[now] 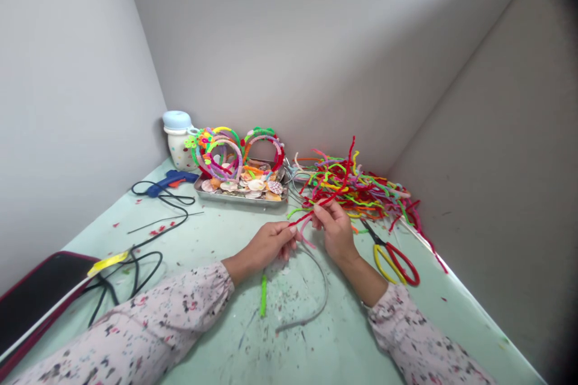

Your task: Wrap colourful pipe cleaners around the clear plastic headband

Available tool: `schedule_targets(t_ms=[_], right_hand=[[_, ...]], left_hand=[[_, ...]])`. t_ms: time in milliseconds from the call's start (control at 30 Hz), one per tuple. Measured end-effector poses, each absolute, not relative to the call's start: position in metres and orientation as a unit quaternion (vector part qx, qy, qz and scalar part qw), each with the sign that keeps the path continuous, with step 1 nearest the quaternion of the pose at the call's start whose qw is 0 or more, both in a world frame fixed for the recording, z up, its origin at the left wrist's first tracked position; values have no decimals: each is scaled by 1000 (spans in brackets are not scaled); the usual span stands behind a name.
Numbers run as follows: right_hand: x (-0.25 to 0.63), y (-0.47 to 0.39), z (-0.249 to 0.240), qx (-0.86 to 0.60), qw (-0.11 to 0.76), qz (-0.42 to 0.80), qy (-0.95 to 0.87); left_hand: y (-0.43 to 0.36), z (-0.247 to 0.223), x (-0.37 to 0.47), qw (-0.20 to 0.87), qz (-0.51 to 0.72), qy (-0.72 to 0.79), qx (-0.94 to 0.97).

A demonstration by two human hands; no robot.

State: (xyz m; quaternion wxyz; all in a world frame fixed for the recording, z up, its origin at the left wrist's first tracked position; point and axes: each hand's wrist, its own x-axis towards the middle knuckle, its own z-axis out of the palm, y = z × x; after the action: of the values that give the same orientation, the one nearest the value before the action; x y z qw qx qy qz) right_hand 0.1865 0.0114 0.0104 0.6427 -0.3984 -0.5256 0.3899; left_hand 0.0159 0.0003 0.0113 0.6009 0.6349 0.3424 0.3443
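Note:
A red pipe cleaner point(301, 218) runs between my two hands, and its long end rises up and to the right past my right fingers. My left hand point(275, 241) pinches the lower end. My right hand point(335, 229) is closed around it farther up. Just under the fingers is a short pink pipe cleaner piece point(307, 240). A thin grey headband point(326, 291) curves below my hands; whether my left fingers also hold its upper end is hidden. Below my left hand shows a bright green pipe cleaner piece point(263, 296).
Behind my hands stands a metal tray point(239, 199) of seashells with wrapped headbands point(224, 143). A tangled pipe cleaner pile point(356, 183) and scissors point(392, 258) are right. Left are a blue glue gun point(171, 180), black cable point(167, 233), lidded jar point(178, 141) and dark device point(45, 288).

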Motion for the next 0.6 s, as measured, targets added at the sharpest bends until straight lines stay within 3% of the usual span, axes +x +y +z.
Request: schedule_targets(t_ms=[333, 600], right_hand=[[189, 15, 3, -378, 658, 429, -490], [190, 15, 8, -393, 647, 415, -505]], left_hand=[[2, 3, 19, 582, 413, 339, 613], [1, 6, 18, 555, 399, 345, 643]])
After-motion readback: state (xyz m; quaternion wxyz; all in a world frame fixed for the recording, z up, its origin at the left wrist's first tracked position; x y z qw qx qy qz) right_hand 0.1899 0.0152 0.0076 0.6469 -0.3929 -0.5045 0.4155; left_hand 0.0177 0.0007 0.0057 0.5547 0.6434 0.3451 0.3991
